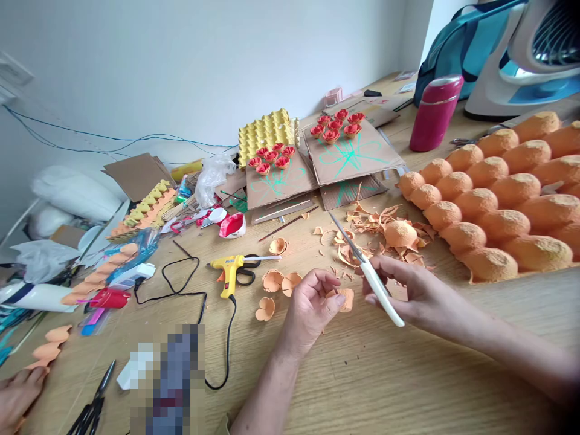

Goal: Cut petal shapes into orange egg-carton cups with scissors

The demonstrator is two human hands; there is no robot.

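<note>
In my left hand is a small orange egg-carton cup, pinched between thumb and fingers. My right hand grips white-handled scissors, seen nearly edge-on, the metal blades pointing up and away to the left. Whether the blades are apart I cannot tell. Left of my hands lie cut petal-shaped cups, several in all. Beyond the scissors is a heap of orange carton scraps with an uncut-looking cup among them.
A large orange egg tray fills the right side, near a pink bottle. At left are a yellow glue gun with its cord, black scissors and another person's hand. Cardboard sheets with red flowers stand behind.
</note>
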